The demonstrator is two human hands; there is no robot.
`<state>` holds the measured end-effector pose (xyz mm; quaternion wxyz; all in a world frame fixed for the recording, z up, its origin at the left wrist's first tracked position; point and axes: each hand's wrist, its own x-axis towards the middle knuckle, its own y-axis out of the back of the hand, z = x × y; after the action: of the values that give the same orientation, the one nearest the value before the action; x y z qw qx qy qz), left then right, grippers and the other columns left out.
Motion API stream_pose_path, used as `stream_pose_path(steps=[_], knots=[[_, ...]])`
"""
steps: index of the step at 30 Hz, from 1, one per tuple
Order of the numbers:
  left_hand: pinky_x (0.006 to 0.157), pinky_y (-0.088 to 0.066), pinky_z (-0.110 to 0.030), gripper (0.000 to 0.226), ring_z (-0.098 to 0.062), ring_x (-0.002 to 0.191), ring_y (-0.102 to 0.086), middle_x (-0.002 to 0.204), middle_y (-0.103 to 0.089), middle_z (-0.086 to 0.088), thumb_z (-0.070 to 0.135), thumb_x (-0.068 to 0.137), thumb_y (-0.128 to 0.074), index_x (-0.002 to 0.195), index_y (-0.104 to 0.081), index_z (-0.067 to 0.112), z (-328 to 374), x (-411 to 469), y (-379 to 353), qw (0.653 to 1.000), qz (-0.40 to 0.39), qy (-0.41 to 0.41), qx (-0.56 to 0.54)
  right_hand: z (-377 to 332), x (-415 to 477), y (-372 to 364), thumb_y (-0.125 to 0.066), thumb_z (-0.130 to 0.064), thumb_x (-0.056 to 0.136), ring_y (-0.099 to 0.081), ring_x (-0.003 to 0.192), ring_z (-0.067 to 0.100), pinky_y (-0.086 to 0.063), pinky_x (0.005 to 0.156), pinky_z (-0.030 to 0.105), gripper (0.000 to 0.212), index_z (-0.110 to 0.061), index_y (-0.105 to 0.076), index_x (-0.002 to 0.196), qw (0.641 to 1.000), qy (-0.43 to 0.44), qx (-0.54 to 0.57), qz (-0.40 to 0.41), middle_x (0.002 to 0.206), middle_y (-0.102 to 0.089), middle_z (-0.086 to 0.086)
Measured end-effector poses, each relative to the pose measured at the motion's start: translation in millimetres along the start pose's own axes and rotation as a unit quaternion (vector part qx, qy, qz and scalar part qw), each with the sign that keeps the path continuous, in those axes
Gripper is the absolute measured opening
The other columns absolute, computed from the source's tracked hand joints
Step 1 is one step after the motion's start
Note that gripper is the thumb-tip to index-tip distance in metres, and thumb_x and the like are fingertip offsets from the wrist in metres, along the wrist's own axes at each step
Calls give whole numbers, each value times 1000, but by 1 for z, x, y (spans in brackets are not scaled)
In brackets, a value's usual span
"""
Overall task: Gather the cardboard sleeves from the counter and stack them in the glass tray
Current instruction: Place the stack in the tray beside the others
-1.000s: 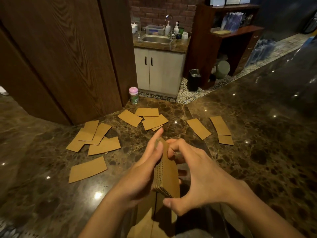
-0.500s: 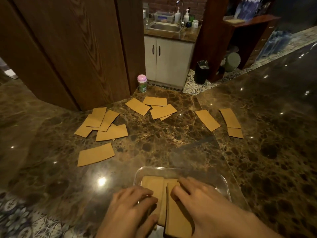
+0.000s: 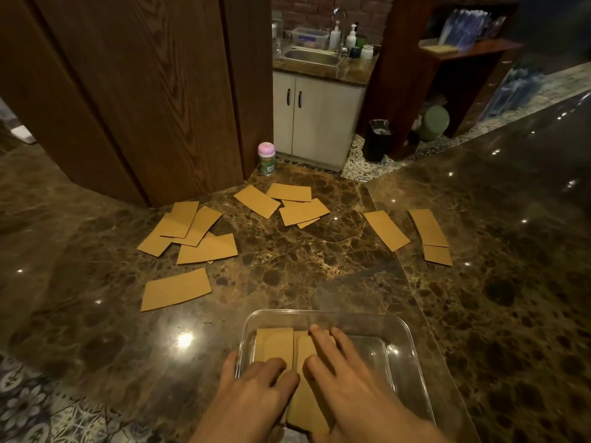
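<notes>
A clear glass tray (image 3: 412, 353) sits on the marble counter (image 3: 287, 276) near me. Flat brown cardboard sleeves (image 3: 275, 345) lie stacked in its left part. My left hand (image 3: 256, 391) rests on the near end of the stack with fingers bent, its thumb at the tray's left rim. My right hand (image 3: 339, 369) lies flat on the stack, fingers stretched forward. Loose sleeves lie scattered farther out: a single one (image 3: 176, 289) at left, a left pile (image 3: 188, 231), a middle group (image 3: 287, 203) and several at right (image 3: 387, 230).
A small bottle with a pink cap (image 3: 266, 158) stands at the counter's far edge beside a dark wooden panel (image 3: 144, 91). Beyond are a white cabinet with a sink (image 3: 316, 100), a black bin (image 3: 379, 140) and wooden shelves (image 3: 463, 52).
A second ago both hands held the sleeve stack upright above the counter; they have lowered it into the tray, and now press it flat there. The view has tilted down.
</notes>
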<state>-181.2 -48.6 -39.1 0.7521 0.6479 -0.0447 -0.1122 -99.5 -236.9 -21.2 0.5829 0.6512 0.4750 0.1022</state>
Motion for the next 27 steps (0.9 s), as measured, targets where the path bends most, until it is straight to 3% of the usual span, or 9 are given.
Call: stream_pose_path(steps=[2,5,8,13,16,20,22,25,27], knots=[[62,-61,-48,64,-5,63,-70,81,-69,16,53,20,-82,81,-68,40,1,2,-3,1000,15,14,1,0,-1,0,-66,-45,93,6,158,42,-40,111,55,58,-26,-31,136,1000,-14,2,-16,170,27,-2],[63,-60,-50,55,-11,59,-67,77,-66,13,40,27,-88,79,-68,37,4,3,-12,999,39,22,19,3,-2,-1,-66,-45,89,-40,139,38,-46,104,46,57,-33,-30,132,999,-28,29,-5,171,24,1],[65,-60,-51,56,-13,61,-68,77,-66,13,35,27,-86,80,-67,37,3,3,-17,999,42,30,9,3,-8,1,-59,-47,90,-60,113,29,-51,93,38,50,-35,-31,129,998,-25,61,-10,167,33,-8],[72,-58,-56,45,-13,62,-69,79,-66,13,33,39,-83,82,-67,36,0,3,-23,995,91,39,-2,3,-7,8,-61,-40,93,-60,114,30,-50,92,36,48,-35,-33,132,996,-41,81,-16,167,27,-14],[90,-46,-70,14,-12,64,-69,77,-65,13,40,69,-59,79,-68,34,1,1,-17,990,133,42,29,1,-7,14,-57,-31,100,-54,124,32,-46,104,40,45,-36,-31,135,996,-43,69,-20,169,27,-11],[107,-27,-67,17,-1,87,-69,87,-65,26,46,87,-46,86,-63,46,-8,-1,-1,993,120,10,0,-3,-9,30,-49,-33,106,-42,140,31,-39,115,42,37,-38,-32,139,997,-39,42,-43,169,25,-7],[107,-32,-52,20,13,106,-59,107,-60,37,60,99,-39,101,-57,53,-18,4,21,989,114,6,-95,-1,-14,46,-54,-45,103,-37,145,29,-34,120,42,42,-47,-32,139,997,-36,55,-50,169,11,-14],[105,-38,-19,37,16,124,-49,131,-54,43,71,81,-63,117,-57,62,-54,16,62,936,78,110,-325,13,-17,91,-70,-70,81,-51,128,-1,-41,115,27,61,-57,-47,135,988,-71,140,-6,144,-43,-33],[107,-41,-21,57,9,128,-49,138,-52,34,59,76,-75,127,-51,59,-96,28,69,935,87,157,-306,31,-3,117,-71,-75,73,-61,108,-7,-55,99,24,57,-52,-58,123,970,-105,209,67,117,-62,-30]])
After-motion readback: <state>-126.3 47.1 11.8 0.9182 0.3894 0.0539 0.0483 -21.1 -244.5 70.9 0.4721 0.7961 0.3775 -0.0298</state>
